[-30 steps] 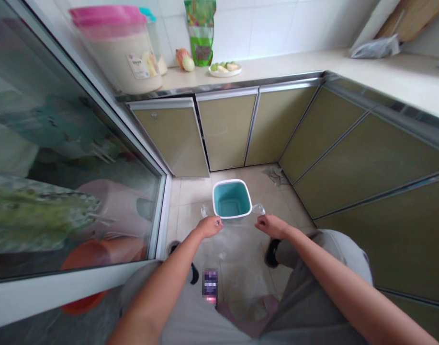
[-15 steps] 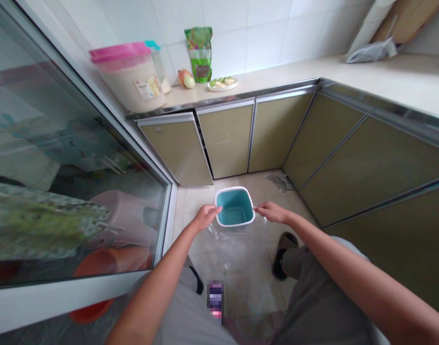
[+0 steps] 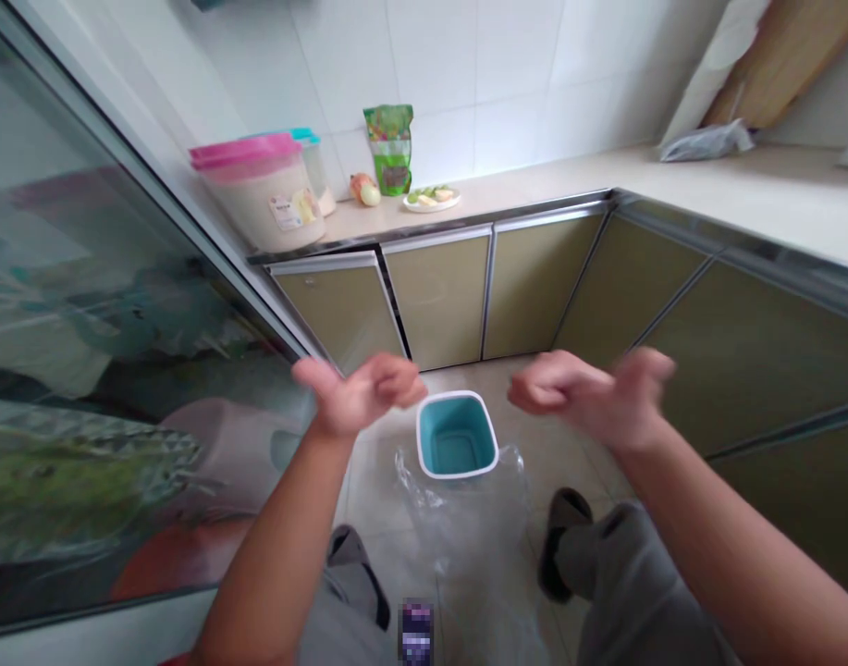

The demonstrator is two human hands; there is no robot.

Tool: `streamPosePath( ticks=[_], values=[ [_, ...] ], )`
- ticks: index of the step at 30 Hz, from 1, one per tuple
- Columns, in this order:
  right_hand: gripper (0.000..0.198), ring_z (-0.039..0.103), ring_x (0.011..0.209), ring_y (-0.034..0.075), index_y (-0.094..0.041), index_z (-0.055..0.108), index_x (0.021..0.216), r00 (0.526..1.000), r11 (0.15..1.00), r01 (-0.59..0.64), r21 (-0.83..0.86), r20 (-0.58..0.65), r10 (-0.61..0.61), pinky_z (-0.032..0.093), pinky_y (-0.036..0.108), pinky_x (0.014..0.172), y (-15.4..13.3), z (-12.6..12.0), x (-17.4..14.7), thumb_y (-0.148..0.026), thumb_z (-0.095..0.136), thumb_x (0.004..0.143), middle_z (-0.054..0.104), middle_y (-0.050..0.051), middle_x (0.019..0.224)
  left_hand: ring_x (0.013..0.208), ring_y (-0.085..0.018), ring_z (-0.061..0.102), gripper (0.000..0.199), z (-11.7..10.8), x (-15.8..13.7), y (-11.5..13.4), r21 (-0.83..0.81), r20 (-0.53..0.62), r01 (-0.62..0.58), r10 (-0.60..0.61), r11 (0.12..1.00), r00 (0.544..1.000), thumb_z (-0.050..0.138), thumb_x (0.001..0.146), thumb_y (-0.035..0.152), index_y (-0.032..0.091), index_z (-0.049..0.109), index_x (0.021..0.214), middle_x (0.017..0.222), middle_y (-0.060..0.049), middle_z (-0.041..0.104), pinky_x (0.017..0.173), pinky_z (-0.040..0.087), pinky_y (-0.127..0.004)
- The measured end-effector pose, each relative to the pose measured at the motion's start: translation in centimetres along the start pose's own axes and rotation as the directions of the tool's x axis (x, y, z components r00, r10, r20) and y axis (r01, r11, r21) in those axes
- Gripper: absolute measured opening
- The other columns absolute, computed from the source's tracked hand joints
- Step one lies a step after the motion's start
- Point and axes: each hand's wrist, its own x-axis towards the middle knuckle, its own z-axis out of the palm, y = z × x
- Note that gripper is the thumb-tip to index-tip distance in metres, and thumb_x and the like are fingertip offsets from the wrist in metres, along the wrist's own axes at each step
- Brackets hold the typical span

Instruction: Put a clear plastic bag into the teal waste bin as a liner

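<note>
Blue bin (image 3: pixel 458 413) and clear bag (image 3: pixel 465 518) on the floor (image 3: pixel 378 490).
Your left hand (image 3: pixel 361 393) is at the bin's ten o'clock, your right hand (image 3: pixel 594 393) at two. Thumbs stick out, apart from curled fingers. The bag is close, at six o'clock.

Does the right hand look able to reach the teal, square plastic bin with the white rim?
Probably yes: the right hand looks empty, up and right of the bin, with nothing visible between them; clear plastic film lies mainly on the near side.
</note>
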Motion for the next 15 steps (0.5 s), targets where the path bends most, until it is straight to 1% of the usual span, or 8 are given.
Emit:
streamPosePath(
  ticks=[2, 3, 5, 7, 9, 12, 14, 15],
  values=[
    [0.082, 0.018, 0.047, 0.013, -0.027, 0.021, 0.065, 0.984, 0.987, -0.131, 0.097, -0.108, 0.141, 0.018, 0.029, 0.042, 3.9, -1.0, 3.4, -0.102, -0.014, 0.067, 0.017, -0.005, 0.052, 0.043, -0.013, 0.028, 0.084, -1.2, 5.6, -2.8, -0.164, -0.026, 0.059, -0.065, 0.985, 0.998, 0.000, 0.062, 0.107, 0.026, 0.025, 0.060, 0.047, 0.005, 0.021, 0.045, 0.032, -0.030],
    [0.081, 0.014, 0.046, 0.013, -0.028, 0.019, 0.065, 0.964, 0.967, -0.211, 0.140, -0.135, 0.229, 0.015, 0.029, 0.041, 5.6, -1.4, 4.9, -0.101, -0.016, 0.065, 0.014, -0.006, 0.051, 0.042, -0.011, 0.024, 0.083, -1.9, 7.8, -4.4, -0.217, -0.035, 0.122, -0.132, 0.969, 0.991, -0.001, 0.062, 0.106, 0.027, 0.024, 0.060, 0.046, 0.006, 0.018, 0.043, 0.028, -0.029],
    [0.081, 0.009, 0.045, 0.012, -0.028, 0.017, 0.065, 0.932, 0.929, -0.298, 0.221, -0.142, 0.333, 0.011, 0.029, 0.040, 8.1, -2.0, 7.0, -0.100, -0.020, 0.063, 0.011, -0.007, 0.050, 0.039, -0.010, 0.018, 0.081, -3.2, 10.4, -7.2, -0.272, -0.034, 0.251, -0.270, 0.929, 0.962, 0.002, 0.065, 0.105, 0.027, 0.023, 0.059, 0.045, 0.007, 0.016, 0.041, 0.022, -0.027],
    [0.081, 0.007, 0.045, 0.012, -0.029, 0.017, 0.065, 0.920, 0.900, -0.333, 0.282, -0.111, 0.375, 0.009, 0.028, 0.040, 9.6, -2.4, 7.7, -0.100, -0.022, 0.062, 0.012, -0.007, 0.049, 0.038, -0.009, 0.017, 0.081, -4.3, 11.1, -9.0, -0.307, -0.022, 0.306, -0.329, 0.901, 0.944, 0.003, 0.066, 0.105, 0.027, 0.024, 0.058, 0.045, 0.007, 0.017, 0.041, 0.020, -0.026],
    [0.081, 0.007, 0.045, 0.011, -0.029, 0.018, 0.065, 0.914, 0.882, -0.344, 0.323, -0.102, 0.393, 0.008, 0.027, 0.040, 10.3, -2.8, 7.7, -0.100, -0.021, 0.064, 0.013, -0.007, 0.049, 0.038, -0.009, 0.019, 0.082, -4.8, 10.9, -9.5, -0.339, -0.028, 0.285, -0.312, 0.897, 0.950, 0.003, 0.066, 0.104, 0.026, 0.025, 0.058, 0.045, 0.006, 0.018, 0.041, 0.021, -0.026],
    [0.080, 0.007, 0.044, 0.011, -0.028, 0.021, 0.065, 0.897, 0.872, -0.362, 0.330, -0.133, 0.422, 0.008, 0.027, 0.041, 10.9, -3.4, 7.2, -0.097, -0.018, 0.071, 0.014, -0.008, 0.049, 0.039, -0.009, 0.020, 0.081, -4.9, 10.1, -8.2, -0.365, -0.054, 0.222, -0.259, 0.904, 0.964, 0.004, 0.070, 0.103, 0.026, 0.027, 0.059, 0.046, 0.007, 0.019, 0.042, 0.022, -0.025],
    [0.079, 0.010, 0.044, 0.011, -0.028, 0.026, 0.065, 0.893, 0.887, -0.359, 0.292, -0.169, 0.417, 0.010, 0.026, 0.042, 11.0, -3.3, 6.7, -0.095, -0.013, 0.077, 0.017, -0.007, 0.050, 0.040, -0.009, 0.023, 0.079, -4.4, 9.2, -6.8, -0.363, -0.077, 0.183, -0.225, 0.914, 0.971, 0.012, 0.077, 0.101, 0.025, 0.030, 0.061, 0.048, 0.007, 0.021, 0.044, 0.023, -0.024],
    [0.079, 0.012, 0.044, 0.011, -0.027, 0.030, 0.064, 0.895, 0.903, -0.345, 0.258, -0.198, 0.398, 0.012, 0.026, 0.042, 11.1, -3.1, 6.3, -0.095, -0.007, 0.081, 0.019, -0.007, 0.050, 0.042, -0.009, 0.026, 0.076, -4.1, 8.3, -6.2, -0.356, -0.093, 0.160, -0.205, 0.921, 0.974, 0.020, 0.082, 0.097, 0.024, 0.033, 0.063, 0.050, 0.007, 0.024, 0.045, 0.025, -0.024]
  ],
)
